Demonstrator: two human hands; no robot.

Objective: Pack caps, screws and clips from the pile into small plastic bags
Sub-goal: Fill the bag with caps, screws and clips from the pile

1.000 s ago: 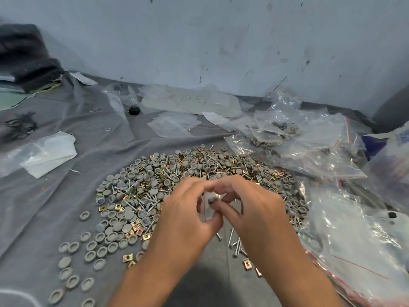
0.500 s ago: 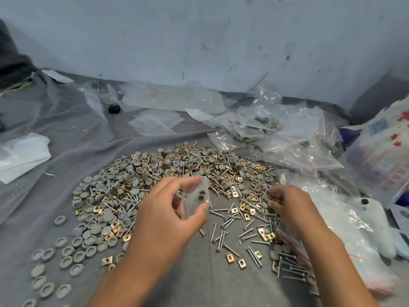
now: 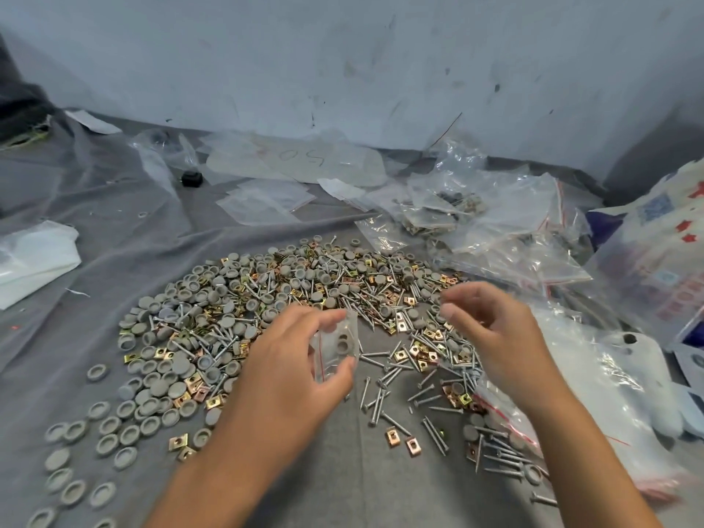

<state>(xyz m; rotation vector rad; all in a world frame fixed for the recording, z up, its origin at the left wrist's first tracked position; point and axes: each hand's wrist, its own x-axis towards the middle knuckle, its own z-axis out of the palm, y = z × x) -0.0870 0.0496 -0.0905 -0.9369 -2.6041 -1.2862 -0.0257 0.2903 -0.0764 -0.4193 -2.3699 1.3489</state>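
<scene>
Closest to the camera are loose gray caps (image 3: 72,489) strung out along the bottom left of the gray cloth-covered surface (image 3: 343,482), plus a couple of copper-colored clips (image 3: 392,437) and stray screws (image 3: 375,403) lying near the middle. Just past that, the left hand (image 3: 289,371) pinches a small clear plastic bag (image 3: 337,344) between thumb and fingers, holding it upright just above the near edge of the pile; you can see two gray caps sitting inside it. The right hand (image 3: 491,337) hovers beside it, a bit apart, fingers loosely curled with the thumb and forefinger close together, and honestly I can't tell if there's anything pinched in there, it's too small to make out. Under and behind both hands is the big pile (image 3: 304,287), caps mostly on the left side, screws and brassy clips mixed through the middle and right. On the right there's a heap of clear bags (image 3: 506,238) with red seal lines, some already holding hardware. Further back, flat empty bags (image 3: 266,202) lie on the cloth, a small black thing (image 3: 190,179) sits near them, and a scuffed pale wall (image 3: 343,62) runs behind it all.
</scene>
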